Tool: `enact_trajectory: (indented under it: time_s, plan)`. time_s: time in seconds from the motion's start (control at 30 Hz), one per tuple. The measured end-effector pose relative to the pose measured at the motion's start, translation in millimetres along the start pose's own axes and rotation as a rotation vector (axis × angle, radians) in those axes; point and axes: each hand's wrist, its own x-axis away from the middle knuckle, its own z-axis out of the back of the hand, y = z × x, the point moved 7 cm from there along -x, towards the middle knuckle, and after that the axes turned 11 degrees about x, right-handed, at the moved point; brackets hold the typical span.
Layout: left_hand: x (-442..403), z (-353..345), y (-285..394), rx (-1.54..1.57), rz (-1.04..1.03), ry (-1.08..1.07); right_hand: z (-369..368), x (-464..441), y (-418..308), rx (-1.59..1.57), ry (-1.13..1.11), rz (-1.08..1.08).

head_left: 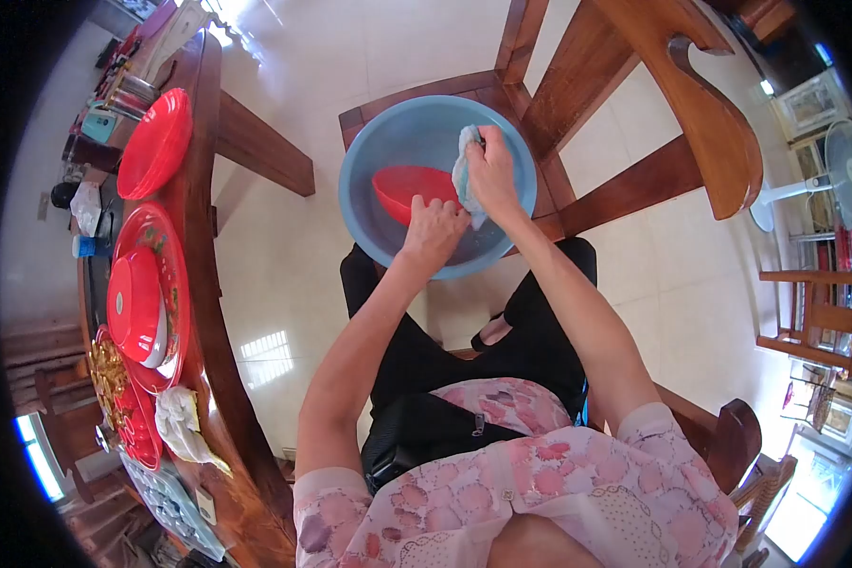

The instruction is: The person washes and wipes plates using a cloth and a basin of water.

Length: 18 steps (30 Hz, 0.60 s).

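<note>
A light blue basin stands on a wooden chair seat in front of me, with some water in the bottom. Inside it, a red bowl lies tilted. My left hand is closed on the bowl's near edge, fingers curled over the rim. My right hand grips a pale blue and white cloth, bunched upright at the basin's right side. The cloth's lower end hangs close to the left hand's fingers; whether they touch is hard to tell.
On the wooden table at left are stacked red plates, an upturned red bowl on a patterned red tray, and a crumpled white cloth. A wooden chair's armrest rises at right, and a fan stands beyond.
</note>
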Motion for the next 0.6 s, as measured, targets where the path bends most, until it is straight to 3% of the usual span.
enact_trajectory:
  time_s: [0.17,0.27,0.33,0.37,0.43,0.47,0.53,0.57,0.6]
  plan:
    - [11.4,-12.8,14.6,0.120,-0.003,0.023,-26.2,-19.9,38.6,0.097,-0.019,0.135]
    - [16.5,-21.2,11.8,0.176,-0.059,0.083,-41.2,-15.3,67.1,0.206,-0.149,0.105]
    - [22.3,-29.1,1.6,0.360,-0.021,0.125,-57.3,-1.7,73.6,0.323,-0.355,0.191]
    - [24.0,-34.7,-2.1,0.362,-0.019,0.122,-60.9,4.8,77.9,0.322,-0.358,0.189]
    - [23.4,-44.9,-10.4,0.662,0.058,0.024,-64.2,22.7,67.1,0.510,-0.345,0.292]
    - [23.7,-44.8,-12.6,0.666,0.058,0.021,-67.6,27.0,69.2,0.589,-0.492,0.205]
    - [28.8,-13.8,-28.6,0.802,0.116,0.390,-72.0,34.7,75.0,0.619,-0.465,0.277]
    - [27.0,-9.2,-28.8,0.805,0.118,0.388,-73.9,38.2,75.3,0.647,-0.434,0.349]
    - [33.3,0.4,-43.4,0.606,0.339,0.556,-75.3,38.8,78.0,0.648,-0.438,0.346]
